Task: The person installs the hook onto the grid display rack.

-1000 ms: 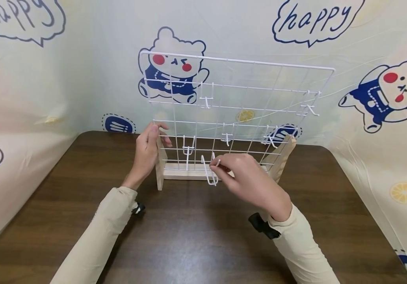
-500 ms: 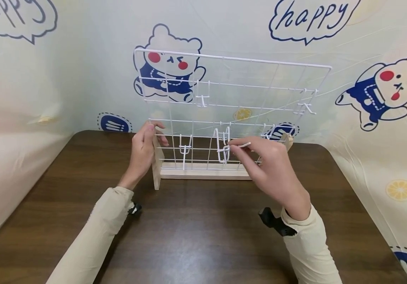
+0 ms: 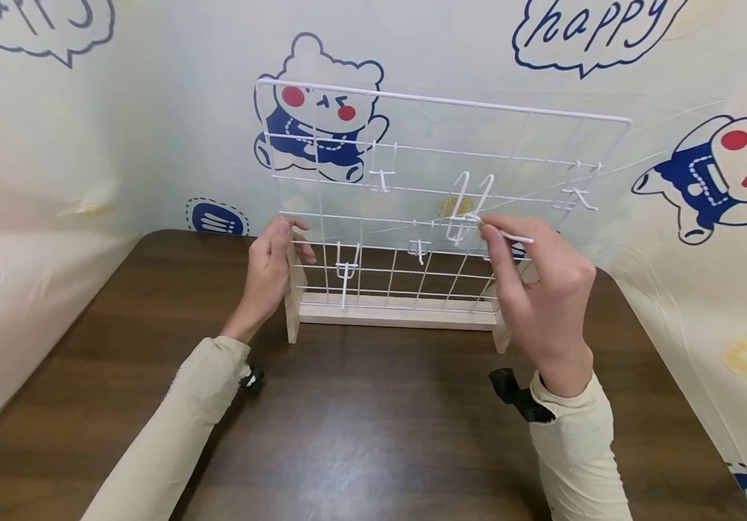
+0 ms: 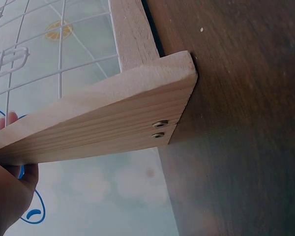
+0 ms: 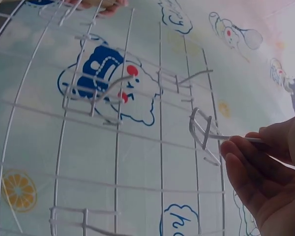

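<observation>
My left hand (image 3: 269,264) grips the wooden left upright (image 3: 293,304) of a stand holding a white wire grid panel (image 3: 445,100). In the left wrist view, fingers show on both sides of that wooden upright (image 4: 118,110). My right hand (image 3: 545,282) pinches the prong of a white wire display hook (image 3: 471,218) between thumb and fingers. The held hook, its two bent top ends upward, overlaps the grid's middle rows on the right. In the right wrist view this hook (image 5: 207,132) is near the grid's upper wires.
Several similar hooks hang on the grid, among them an upper hook (image 3: 382,181), a lower left hook (image 3: 346,271), a middle hook (image 3: 419,251) and a far right hook (image 3: 580,197). Beneath is a brown table (image 3: 360,420). A printed cloth (image 3: 184,145) hangs behind.
My right hand has carried the hook up and to the right, from the grid's lower middle to higher on its right side. My left hand keeps its grip on the upright.
</observation>
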A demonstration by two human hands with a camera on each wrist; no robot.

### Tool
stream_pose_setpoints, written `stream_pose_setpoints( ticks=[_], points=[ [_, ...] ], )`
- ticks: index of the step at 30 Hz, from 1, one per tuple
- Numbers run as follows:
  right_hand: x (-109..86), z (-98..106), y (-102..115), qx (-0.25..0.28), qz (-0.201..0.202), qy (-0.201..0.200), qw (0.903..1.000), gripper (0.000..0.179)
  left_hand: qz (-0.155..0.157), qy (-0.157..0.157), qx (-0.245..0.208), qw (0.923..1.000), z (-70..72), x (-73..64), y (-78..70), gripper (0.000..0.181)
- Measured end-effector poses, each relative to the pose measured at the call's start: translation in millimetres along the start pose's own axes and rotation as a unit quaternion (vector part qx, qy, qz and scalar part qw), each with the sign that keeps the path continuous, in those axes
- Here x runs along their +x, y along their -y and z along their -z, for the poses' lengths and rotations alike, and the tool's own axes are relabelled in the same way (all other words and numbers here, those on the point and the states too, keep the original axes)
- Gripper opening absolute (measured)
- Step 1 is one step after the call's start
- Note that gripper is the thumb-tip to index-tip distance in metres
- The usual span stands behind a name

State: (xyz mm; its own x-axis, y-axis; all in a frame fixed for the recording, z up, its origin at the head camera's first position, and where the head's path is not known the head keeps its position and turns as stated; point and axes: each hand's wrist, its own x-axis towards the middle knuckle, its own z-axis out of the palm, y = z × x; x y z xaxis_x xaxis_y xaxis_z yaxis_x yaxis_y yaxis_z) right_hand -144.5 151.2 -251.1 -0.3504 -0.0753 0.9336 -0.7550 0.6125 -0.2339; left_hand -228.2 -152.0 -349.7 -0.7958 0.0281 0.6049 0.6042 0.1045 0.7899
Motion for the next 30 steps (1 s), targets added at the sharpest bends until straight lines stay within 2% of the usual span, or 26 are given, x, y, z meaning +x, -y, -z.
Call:
stream_pose_setpoints(
  ticks=[6, 10, 14, 19, 30],
  points=[
    [9.3, 1, -10, -0.039, -0.005, -0.014, 0.9991, 0.013, -0.01, -0.001, -0.003, 0.9999, -1.4, -1.1, 0.5, 0.034],
    [19.0, -3, -18, -0.047, -0.009, -0.032, 0.9983, 0.015, -0.018, -0.004, 0.0, 0.9998, -1.1, -0.6, 0.6, 0.034],
    [24.0, -9, -27, -0.048, -0.013, -0.049, 0.9976, 0.016, -0.012, -0.005, -0.002, 0.9999, -1.2, 0.0, -0.4, 0.034],
    [18.2, -13, -32, -0.062, -0.001, -0.045, 0.9971, 0.016, -0.003, 0.0, 0.0, 1.0, -3.4, 0.3, -1.4, 0.035],
    [-4.9, -18, -29, -0.078, 0.015, 0.001, 0.9968, 0.019, -0.002, -0.006, 0.007, 1.0, -1.8, -0.1, -1.2, 0.035]
  ],
)
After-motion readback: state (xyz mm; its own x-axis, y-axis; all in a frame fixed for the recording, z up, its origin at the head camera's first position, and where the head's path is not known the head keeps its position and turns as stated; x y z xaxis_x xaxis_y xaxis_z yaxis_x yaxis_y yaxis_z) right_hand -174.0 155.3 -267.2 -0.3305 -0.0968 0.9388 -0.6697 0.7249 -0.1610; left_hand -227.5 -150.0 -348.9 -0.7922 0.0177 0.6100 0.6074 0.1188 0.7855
